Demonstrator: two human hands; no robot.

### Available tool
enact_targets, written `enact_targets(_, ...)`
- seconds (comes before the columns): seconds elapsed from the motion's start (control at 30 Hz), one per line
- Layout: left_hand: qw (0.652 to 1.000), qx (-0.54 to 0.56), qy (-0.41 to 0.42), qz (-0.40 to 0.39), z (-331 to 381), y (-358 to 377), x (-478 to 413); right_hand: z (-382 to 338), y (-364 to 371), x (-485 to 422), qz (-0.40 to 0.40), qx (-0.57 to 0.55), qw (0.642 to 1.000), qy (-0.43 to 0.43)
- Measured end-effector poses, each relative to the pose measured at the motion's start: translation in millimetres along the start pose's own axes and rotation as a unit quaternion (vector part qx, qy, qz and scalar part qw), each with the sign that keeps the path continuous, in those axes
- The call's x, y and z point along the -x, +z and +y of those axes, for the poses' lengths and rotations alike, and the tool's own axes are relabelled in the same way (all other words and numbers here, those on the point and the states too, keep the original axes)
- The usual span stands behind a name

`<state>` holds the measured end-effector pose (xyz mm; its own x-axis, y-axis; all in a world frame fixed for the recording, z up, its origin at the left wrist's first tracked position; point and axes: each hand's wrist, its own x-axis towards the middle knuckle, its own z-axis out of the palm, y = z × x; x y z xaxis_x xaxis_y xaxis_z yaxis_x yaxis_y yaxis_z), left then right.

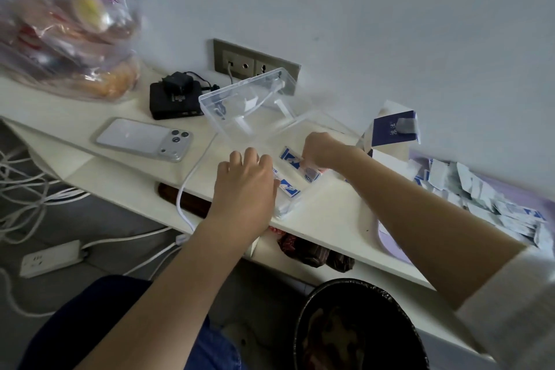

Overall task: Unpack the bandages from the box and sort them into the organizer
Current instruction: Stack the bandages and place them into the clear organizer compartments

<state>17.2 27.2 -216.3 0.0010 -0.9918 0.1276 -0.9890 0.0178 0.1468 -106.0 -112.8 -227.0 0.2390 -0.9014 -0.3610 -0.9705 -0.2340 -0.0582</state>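
Left hand (246,180) on clear organizer (286,209), fingers (252,156) cannot tell | right hand (321,150) fingers pinch blue-white bandages (310,173)

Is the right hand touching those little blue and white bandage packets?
Touching. The head view shows the right hand with its fingers curled round the blue and white bandage packets, with no gap between them.

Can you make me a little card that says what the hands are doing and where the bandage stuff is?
Left hand: on the clear organizer, fingertips hidden
Right hand: pinches a bandage packet
Lid: open, standing up at the back
Loose bandages: piled on the right
Box: dark blue, by the wall
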Motion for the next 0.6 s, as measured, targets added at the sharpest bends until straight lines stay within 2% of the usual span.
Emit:
enact_targets(0.2, 1.000, 0.004, -0.004, -0.007, -0.8, -0.5, -1.3, -15.9, 5.0, 0.0, -0.054, 0.012, 0.998, -0.007)
enact_targets(0.33, 1.000, 0.012, -0.004, -0.014, -0.9, -0.4, -1.8, -16.0, 2.3, 2.5, -0.075, -0.039, 0.996, -0.001)
enact_targets(0.6, 0.999, 0.010, -0.010, -0.031, 0.0, -1.3, -1.4, -20.0, 6.2, 4.9, -0.056, -0.064, 0.996, -0.004)
